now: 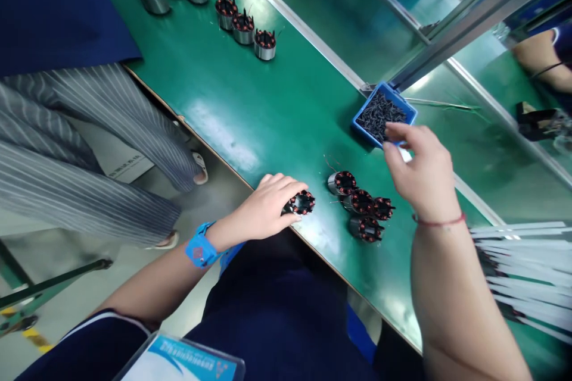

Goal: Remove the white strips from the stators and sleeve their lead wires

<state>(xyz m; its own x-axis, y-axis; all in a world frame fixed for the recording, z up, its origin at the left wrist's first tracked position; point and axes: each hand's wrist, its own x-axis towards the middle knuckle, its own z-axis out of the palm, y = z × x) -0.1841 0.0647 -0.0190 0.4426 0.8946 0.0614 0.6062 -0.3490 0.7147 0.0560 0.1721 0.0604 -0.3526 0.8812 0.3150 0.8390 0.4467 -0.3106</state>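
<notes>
My left hand (270,208) grasps a coil-wound core (307,197) at the near edge of the green surface (286,119), fingers over its far side and thumb along its near side. Its open end faces up towards me, leaning a little to the right, so its long axis runs from that ring back to the left beneath my palm; most of the barrel is covered, so I judge that lean only roughly. What shows is a round mouth rimmed with copper-coloured windings among black parts, with a pale, bright hollow in the middle. My right hand (422,166) is at the blue bin (365,133) of small black pieces (379,113), thumb and forefinger bent towards each other over its near right corner; I cannot tell whether they pinch anything. Between my hands, four similar cores (358,201) sit close together on the surface, silvery-sided, with thin wires sticking out. Six more cores (243,34) stand upright farther off to the left.
</notes>
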